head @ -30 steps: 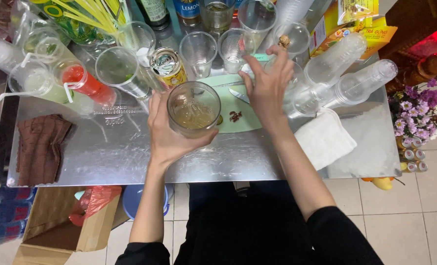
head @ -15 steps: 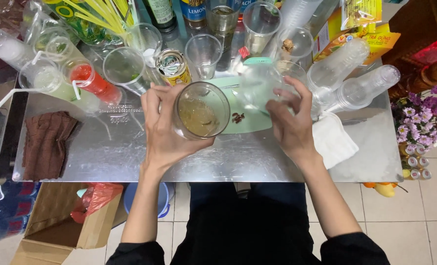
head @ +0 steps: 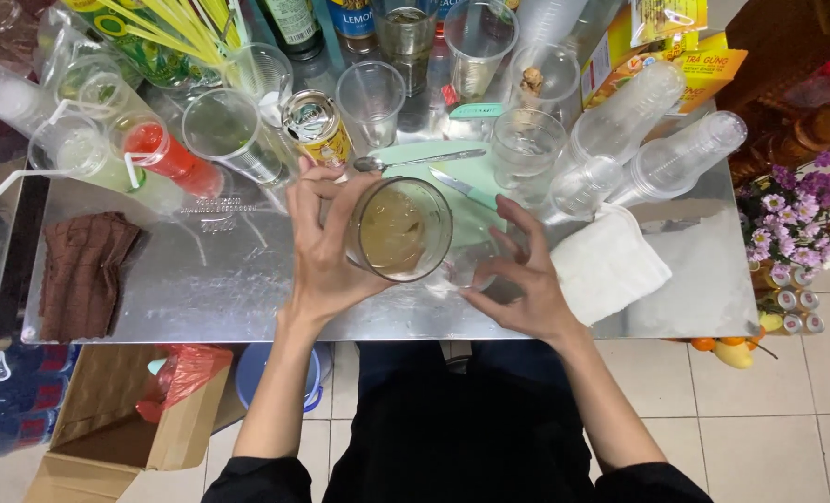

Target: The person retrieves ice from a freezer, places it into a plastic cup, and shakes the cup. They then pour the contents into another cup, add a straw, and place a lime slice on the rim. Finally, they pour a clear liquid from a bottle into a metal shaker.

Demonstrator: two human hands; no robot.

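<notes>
My left hand [head: 322,251] grips a glass tumbler [head: 401,228] holding pale brown liquid, tilted so its mouth faces up toward me, just above the front part of the metal table [head: 210,279]. My right hand [head: 522,279] sits to its right, fingers curled around a clear plastic cup [head: 466,272] that is hard to make out against the shiny surface. The cup is low, beside and slightly under the tumbler. A pale green cutting board [head: 405,154] lies just behind, with a spoon [head: 415,160] and a small knife [head: 461,189] on it.
An opened drink can [head: 314,126] stands behind my left hand among several empty plastic cups. Stacks of clear cups [head: 657,158] lie at the right, a white cloth [head: 610,265] beside my right hand, a brown cloth [head: 84,270] at the left. A cardboard box [head: 107,438] sits on the floor.
My right hand reached to the cups at the back, took a clear plastic cup and drew it to the front edge. My left hand brought the tumbler closer and tilted it.
</notes>
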